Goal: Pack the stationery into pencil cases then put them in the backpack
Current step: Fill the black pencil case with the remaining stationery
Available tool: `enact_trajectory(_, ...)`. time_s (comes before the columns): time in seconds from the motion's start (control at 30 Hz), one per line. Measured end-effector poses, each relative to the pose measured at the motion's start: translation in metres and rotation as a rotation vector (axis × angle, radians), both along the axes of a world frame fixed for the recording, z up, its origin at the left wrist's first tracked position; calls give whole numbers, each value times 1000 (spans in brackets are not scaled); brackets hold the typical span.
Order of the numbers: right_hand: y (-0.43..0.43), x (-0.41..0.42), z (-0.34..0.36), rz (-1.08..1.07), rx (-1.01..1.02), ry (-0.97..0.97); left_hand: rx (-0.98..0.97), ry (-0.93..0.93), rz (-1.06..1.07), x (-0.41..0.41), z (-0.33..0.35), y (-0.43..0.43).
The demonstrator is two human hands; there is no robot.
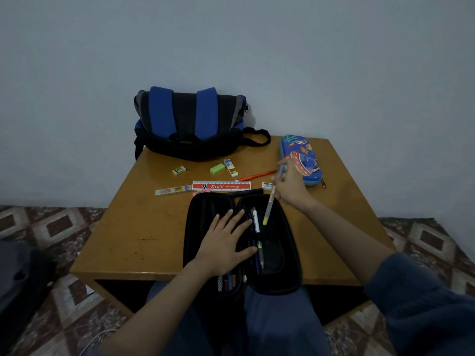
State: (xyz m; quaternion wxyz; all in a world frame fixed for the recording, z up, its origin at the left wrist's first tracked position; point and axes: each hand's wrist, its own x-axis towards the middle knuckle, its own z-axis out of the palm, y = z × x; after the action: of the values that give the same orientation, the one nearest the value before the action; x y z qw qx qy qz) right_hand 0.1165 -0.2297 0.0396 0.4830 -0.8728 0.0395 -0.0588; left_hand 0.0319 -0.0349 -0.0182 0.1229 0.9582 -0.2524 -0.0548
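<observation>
Black hard-shell pencil case (282, 265) is lying open at six o'clock on the brown wooden table (144, 227), its long axis running twelve to six. Left hand (223, 242) is pressing flat, fingers spread, on its left half. Right hand (289, 187), up at one o'clock, is pinching a clear yellow-tipped pen (268, 209) that is hanging lengthwise over the right half. It looks the nearer hand for the drop.

Pens (227, 282) partly beneath left hand (225, 242)
</observation>
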Motion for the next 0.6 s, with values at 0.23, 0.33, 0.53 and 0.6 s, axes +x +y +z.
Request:
enact_trajectory(0.23,10,0,-9,58,-66,66,-6,-7,19,0,0,-1)
enact_trajectory(0.33,10,0,-9,98,-77,93,-2,-13,19,-1,-1,-1)
enact_trajectory(0.53,11,-2,-14,134,-56,137,-1,-12,23,-1,-1,-1)
enact_trajectory(0.6,10,-1,-14,133,-47,152,-2,-11,25,-1,0,-2)
